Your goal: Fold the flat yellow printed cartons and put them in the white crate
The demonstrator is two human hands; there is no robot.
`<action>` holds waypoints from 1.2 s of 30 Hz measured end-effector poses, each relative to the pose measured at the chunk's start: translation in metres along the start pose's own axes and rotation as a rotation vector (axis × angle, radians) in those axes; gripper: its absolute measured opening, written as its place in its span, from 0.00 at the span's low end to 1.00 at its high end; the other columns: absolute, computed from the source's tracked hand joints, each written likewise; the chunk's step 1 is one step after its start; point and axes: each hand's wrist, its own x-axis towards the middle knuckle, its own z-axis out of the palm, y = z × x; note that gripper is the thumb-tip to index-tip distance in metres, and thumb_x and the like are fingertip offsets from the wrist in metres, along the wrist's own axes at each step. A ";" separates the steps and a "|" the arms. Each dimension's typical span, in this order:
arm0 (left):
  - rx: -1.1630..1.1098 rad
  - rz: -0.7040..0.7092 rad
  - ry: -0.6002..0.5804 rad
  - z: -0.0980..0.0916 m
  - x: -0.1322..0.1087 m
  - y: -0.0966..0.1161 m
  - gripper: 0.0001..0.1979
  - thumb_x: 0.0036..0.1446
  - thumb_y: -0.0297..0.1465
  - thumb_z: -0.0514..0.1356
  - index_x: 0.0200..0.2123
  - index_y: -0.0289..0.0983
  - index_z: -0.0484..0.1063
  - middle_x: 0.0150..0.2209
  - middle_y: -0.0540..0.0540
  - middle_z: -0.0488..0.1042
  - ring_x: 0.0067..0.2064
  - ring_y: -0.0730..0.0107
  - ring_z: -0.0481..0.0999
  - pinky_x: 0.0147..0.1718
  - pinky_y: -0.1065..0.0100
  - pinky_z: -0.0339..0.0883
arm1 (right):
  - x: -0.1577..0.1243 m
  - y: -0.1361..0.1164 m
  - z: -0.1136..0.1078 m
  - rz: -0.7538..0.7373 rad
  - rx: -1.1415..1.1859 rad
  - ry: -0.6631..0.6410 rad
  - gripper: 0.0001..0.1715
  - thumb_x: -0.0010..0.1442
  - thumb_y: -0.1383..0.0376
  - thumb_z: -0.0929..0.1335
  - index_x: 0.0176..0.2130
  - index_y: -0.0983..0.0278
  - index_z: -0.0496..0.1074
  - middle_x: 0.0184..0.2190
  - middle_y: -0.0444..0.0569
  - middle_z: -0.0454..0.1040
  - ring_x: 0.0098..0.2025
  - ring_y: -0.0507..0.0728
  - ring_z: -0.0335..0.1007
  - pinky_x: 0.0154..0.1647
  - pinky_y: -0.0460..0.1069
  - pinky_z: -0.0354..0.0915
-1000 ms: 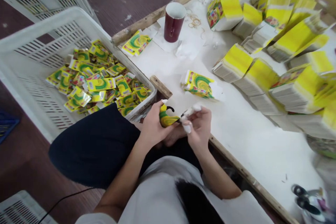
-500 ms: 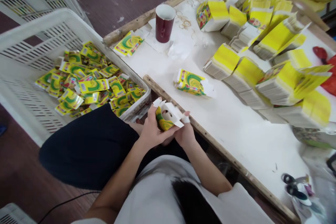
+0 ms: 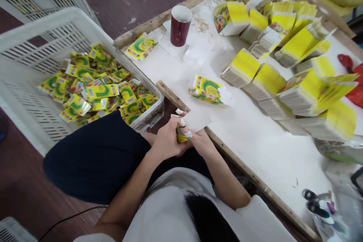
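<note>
Both my hands meet in front of my lap at the near edge of the white table [image 3: 255, 140]. My left hand [image 3: 167, 140] is closed around a small yellow and green carton [image 3: 180, 136]. My right hand [image 3: 200, 140] grips the same carton from the right, fingers pressed on its white flap [image 3: 195, 120], which lies folded over the top. A short stack of flat yellow-green cartons [image 3: 208, 90] lies on the table just beyond my hands.
A white slatted crate [image 3: 34, 45] at my left holds several folded cartons [image 3: 93, 87]. A dark red mug [image 3: 180, 25] and rubber bands [image 3: 202, 26] are at the table's far side. Piles of flat yellow cartons [image 3: 283, 79] fill the right. Scissors [image 3: 317, 206] lie near right.
The carton's open end with its round hole is now covered by the white flap. My hands have closed in tighter around it. The view shifted slightly.
</note>
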 end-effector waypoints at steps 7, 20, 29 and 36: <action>-0.013 0.001 0.005 0.009 0.005 -0.011 0.37 0.49 0.28 0.62 0.59 0.38 0.48 0.49 0.37 0.68 0.44 0.55 0.78 0.41 0.55 0.73 | -0.012 0.008 -0.011 -0.229 -0.555 -0.028 0.34 0.66 0.68 0.61 0.69 0.64 0.57 0.67 0.59 0.64 0.69 0.61 0.62 0.68 0.59 0.61; 0.058 0.045 0.174 -0.019 0.005 -0.009 0.28 0.46 0.37 0.71 0.50 0.39 0.70 0.47 0.42 0.79 0.48 0.55 0.80 0.49 0.57 0.74 | -0.005 0.011 -0.049 -0.362 -0.876 -0.137 0.27 0.66 0.68 0.65 0.63 0.57 0.67 0.70 0.62 0.58 0.66 0.66 0.65 0.57 0.60 0.72; 0.078 0.098 0.187 -0.025 0.004 -0.001 0.29 0.47 0.39 0.71 0.52 0.37 0.70 0.48 0.40 0.80 0.49 0.54 0.81 0.51 0.56 0.75 | -0.006 -0.009 -0.054 -0.410 -0.790 -0.237 0.22 0.66 0.67 0.65 0.59 0.61 0.63 0.65 0.66 0.59 0.69 0.66 0.58 0.61 0.64 0.66; -0.155 0.025 0.250 -0.021 0.004 -0.007 0.34 0.44 0.43 0.72 0.54 0.40 0.69 0.51 0.40 0.78 0.51 0.53 0.79 0.53 0.54 0.73 | -0.003 -0.006 -0.037 -0.422 -0.611 -0.110 0.46 0.66 0.54 0.67 0.70 0.63 0.40 0.66 0.67 0.58 0.65 0.67 0.63 0.62 0.63 0.65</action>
